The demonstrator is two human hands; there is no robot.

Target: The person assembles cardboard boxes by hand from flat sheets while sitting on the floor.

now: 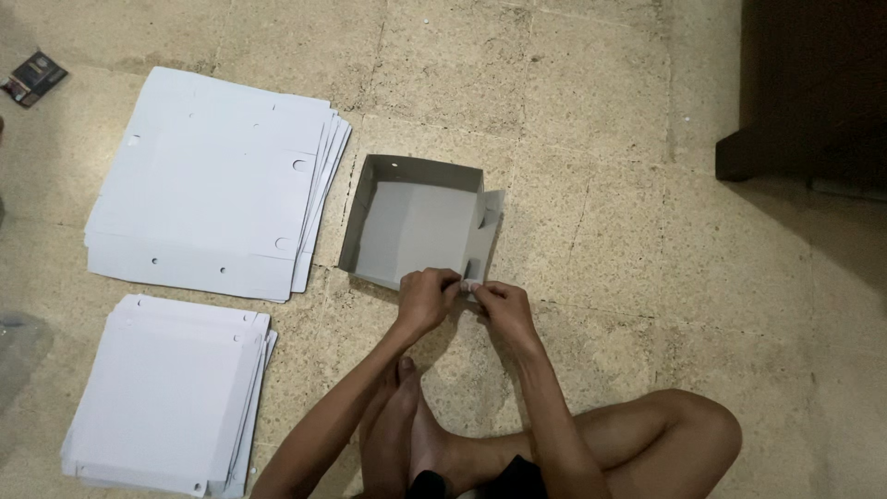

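Cardboard box [416, 226], half-folded, sits at frame centre; left hand [427, 298] and right hand [502, 305] both pinch its near corner flap [481, 242].

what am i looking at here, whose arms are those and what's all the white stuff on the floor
This is a single picture from a camera worn on a person's head, looking down, so the arms are the wearer's own. The person sits on a stone floor with legs folded in front.

Both hands meet at the near edge of a half-folded white cardboard box. The left hand and right hand each have a pinching grip on that edge, near the box's right corner, where a side flap stands up.

To the left lie two stacks of flat white cardboard sheets: a larger stack farther away and a smaller stack closer. A small dark packet lies at the top left, and dark furniture stands at the top right.
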